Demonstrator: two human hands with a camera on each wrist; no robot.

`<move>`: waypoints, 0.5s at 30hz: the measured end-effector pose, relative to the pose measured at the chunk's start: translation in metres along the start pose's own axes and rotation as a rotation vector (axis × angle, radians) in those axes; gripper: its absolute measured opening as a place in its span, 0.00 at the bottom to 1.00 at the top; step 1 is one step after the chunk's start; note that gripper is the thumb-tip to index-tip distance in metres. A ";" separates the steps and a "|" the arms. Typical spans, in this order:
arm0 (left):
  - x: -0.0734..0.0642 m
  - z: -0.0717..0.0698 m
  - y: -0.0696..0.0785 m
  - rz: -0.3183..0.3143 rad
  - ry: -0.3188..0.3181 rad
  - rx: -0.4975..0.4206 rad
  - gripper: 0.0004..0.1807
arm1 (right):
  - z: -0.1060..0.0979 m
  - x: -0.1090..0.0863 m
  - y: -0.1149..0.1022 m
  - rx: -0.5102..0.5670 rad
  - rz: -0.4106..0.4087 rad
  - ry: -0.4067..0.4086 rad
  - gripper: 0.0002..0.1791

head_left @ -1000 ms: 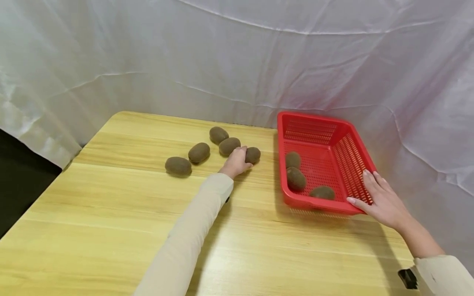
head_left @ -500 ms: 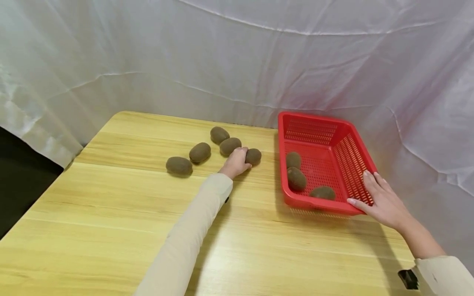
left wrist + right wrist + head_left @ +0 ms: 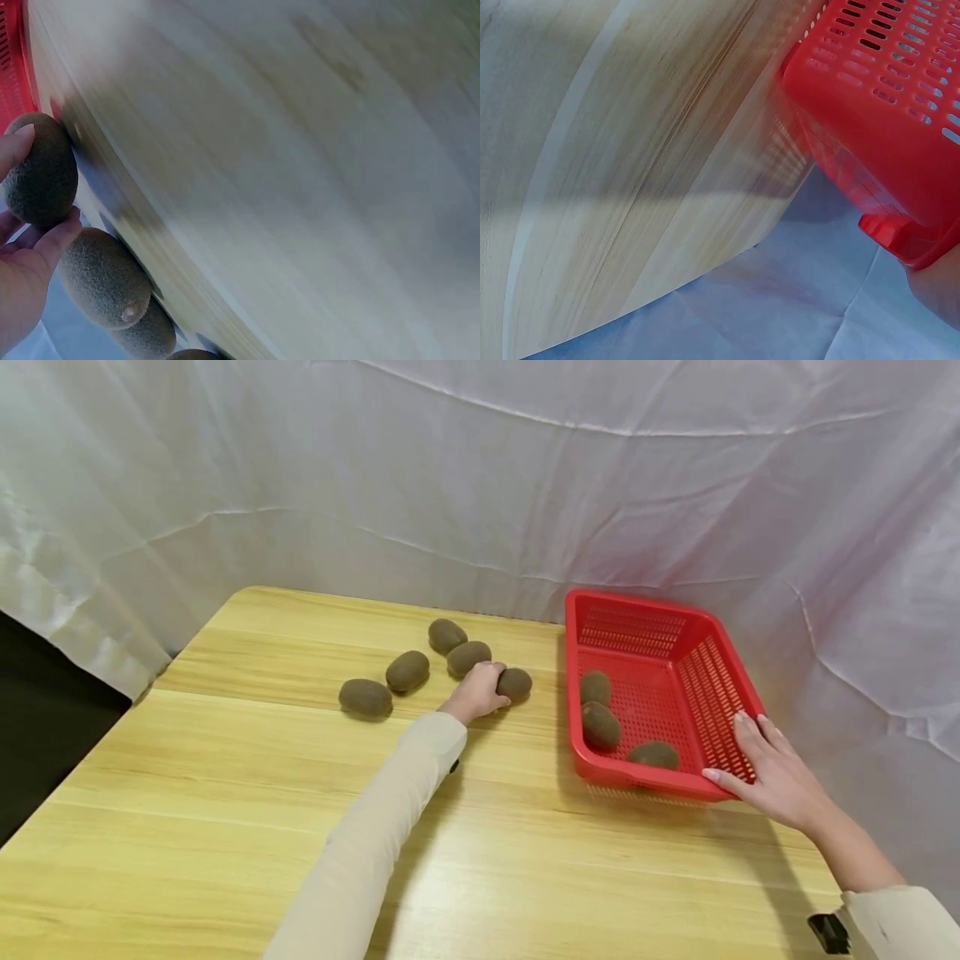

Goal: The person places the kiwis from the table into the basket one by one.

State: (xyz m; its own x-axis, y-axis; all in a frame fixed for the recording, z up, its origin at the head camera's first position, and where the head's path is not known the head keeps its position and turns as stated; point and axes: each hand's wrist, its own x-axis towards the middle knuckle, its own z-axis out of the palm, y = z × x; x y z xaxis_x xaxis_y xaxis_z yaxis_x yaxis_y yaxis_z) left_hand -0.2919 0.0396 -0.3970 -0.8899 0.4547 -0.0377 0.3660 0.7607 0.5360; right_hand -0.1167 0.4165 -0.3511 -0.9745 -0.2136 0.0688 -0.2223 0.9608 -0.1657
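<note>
My left hand pinches a brown fuzzy kiwi between thumb and fingers, low over the table. In the left wrist view, the thumb lies on one side of that kiwi and fingertips on the other. Just behind the hand sits another kiwi, with more kiwis to its left. On the right stands a red plastic basket with three kiwis inside. My right hand rests on the basket's near right corner, fingers straight over the rim and thumb along the front edge.
The wooden table ends at a white curtain along the back and right. A dark gap shows beyond its left edge. The basket's perforated wall fills the upper right of the right wrist view.
The pinched kiwi has shifted slightly toward the near side, with my left hand still on it. My right hand and the basket keep their places.
</note>
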 end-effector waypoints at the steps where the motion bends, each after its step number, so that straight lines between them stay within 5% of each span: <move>1: 0.000 0.000 0.000 0.001 -0.001 0.002 0.31 | 0.000 0.000 0.000 0.003 0.001 0.000 0.49; 15: -0.002 -0.006 -0.002 0.021 0.004 -0.003 0.32 | 0.001 -0.001 0.001 0.018 -0.004 0.023 0.49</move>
State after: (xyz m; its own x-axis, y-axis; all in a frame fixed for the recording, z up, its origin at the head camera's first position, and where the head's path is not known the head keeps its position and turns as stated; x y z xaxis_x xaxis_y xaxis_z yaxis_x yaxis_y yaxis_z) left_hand -0.2923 0.0346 -0.3927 -0.8829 0.4689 -0.0233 0.3838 0.7495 0.5394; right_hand -0.1158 0.4173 -0.3524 -0.9727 -0.2130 0.0920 -0.2268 0.9565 -0.1833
